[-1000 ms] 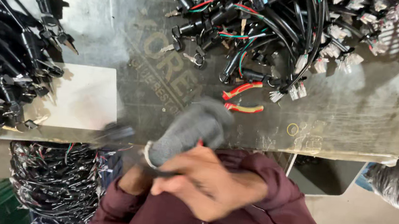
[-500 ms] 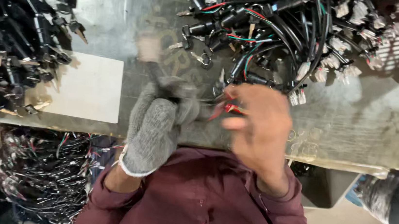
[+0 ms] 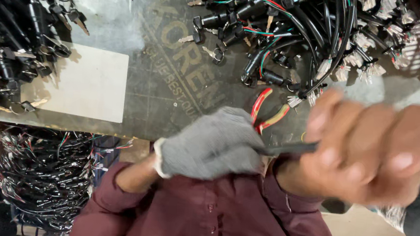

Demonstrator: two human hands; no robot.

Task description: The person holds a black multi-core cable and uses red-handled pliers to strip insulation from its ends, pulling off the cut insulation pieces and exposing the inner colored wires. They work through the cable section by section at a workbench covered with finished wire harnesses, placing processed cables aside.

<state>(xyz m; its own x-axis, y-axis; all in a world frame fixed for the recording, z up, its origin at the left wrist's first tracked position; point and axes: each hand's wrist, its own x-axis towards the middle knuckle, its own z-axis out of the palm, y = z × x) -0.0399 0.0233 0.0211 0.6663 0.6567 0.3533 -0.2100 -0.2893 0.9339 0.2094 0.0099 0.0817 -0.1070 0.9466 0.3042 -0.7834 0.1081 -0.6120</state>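
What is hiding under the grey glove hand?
Red-handled pliers lie on the metal table, and their handles poke out from under the gloved left hand. The glove covers the plier tips. A thin dark piece runs from it to the blurred right hand.

Thin black cable (image 3: 289, 148): stretched taut, level, between gloved left and blurred bare right hands, at bench edge.

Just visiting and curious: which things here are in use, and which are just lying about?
In use:
- grey knitted glove on left hand
- bare right hand
- thin black cable between them

Lying about:
- red-handled pliers
- white rectangular sheet
- black keyed switches with coloured wiring
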